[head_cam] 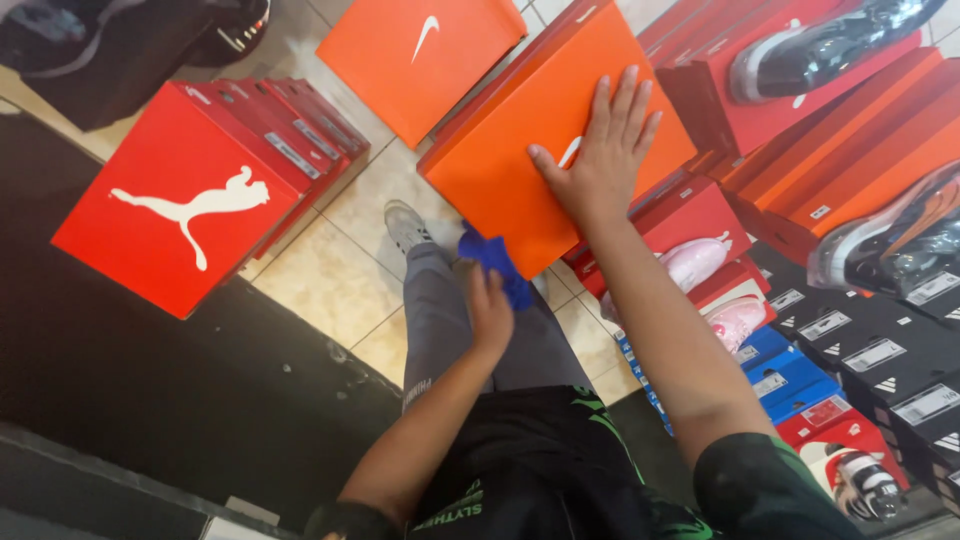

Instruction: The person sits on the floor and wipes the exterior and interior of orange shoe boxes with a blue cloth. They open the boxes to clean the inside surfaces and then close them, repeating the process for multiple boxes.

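Note:
My right hand (600, 150) lies flat, fingers spread, on the lid of a large orange shoe box (510, 160) that is tilted up in front of me. My left hand (488, 305) is closed around a blue cloth (495, 258), which touches the lower edge of that orange box. My grey trouser leg and grey shoe (403, 222) show below the box on the tiled floor.
A stack of red shoe boxes (190, 190) stands at left. Another orange box (420, 55) lies behind. Shelves at right hold red, orange, blue and black boxes (870, 350) with pink (695, 262) and dark display shoes (820, 50). A dark mat (150, 380) covers the floor at left.

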